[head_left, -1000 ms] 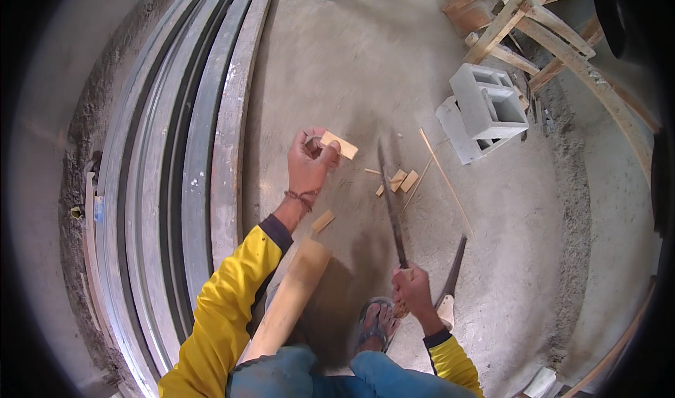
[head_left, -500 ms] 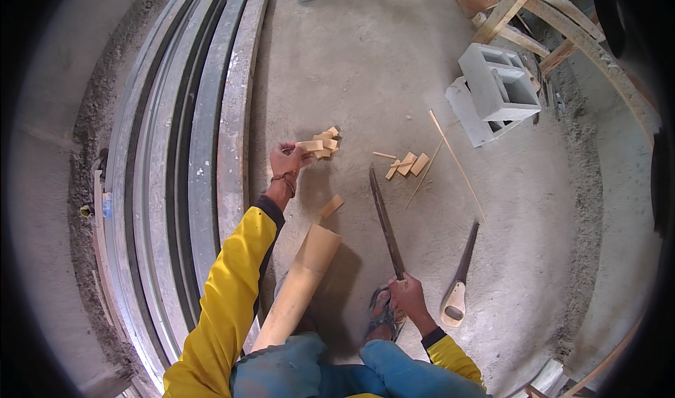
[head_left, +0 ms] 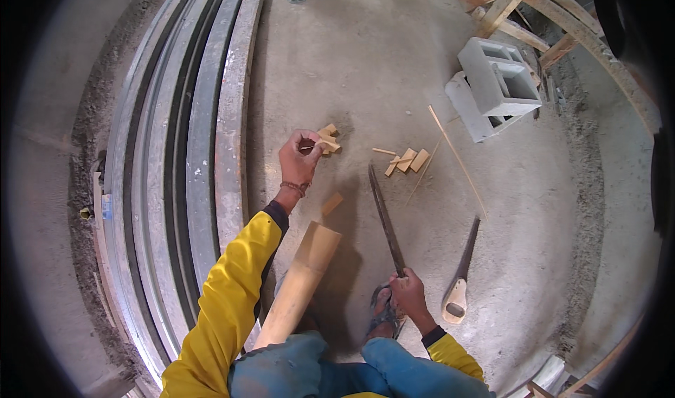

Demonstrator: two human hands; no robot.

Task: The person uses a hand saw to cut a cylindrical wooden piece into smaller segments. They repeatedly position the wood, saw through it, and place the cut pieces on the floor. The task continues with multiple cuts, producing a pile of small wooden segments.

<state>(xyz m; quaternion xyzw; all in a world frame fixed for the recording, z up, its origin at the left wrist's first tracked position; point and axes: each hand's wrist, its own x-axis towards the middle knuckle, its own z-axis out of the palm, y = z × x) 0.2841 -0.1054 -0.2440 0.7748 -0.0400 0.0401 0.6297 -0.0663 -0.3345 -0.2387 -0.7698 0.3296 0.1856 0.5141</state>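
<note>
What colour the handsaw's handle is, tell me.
Pale tan; the handsaw's handle shows best in the head view.

text or signs — none legible

The right fingers (head_left: 401,284) grip a dark blade (head_left: 386,219); the left fingers (head_left: 306,135) are at small wooden pieces (head_left: 331,144).

Saw (head_left: 461,275) right of machete (head_left: 386,223); bamboo (head_left: 299,278) left (beams (head_left: 209,152) farther left).
</note>
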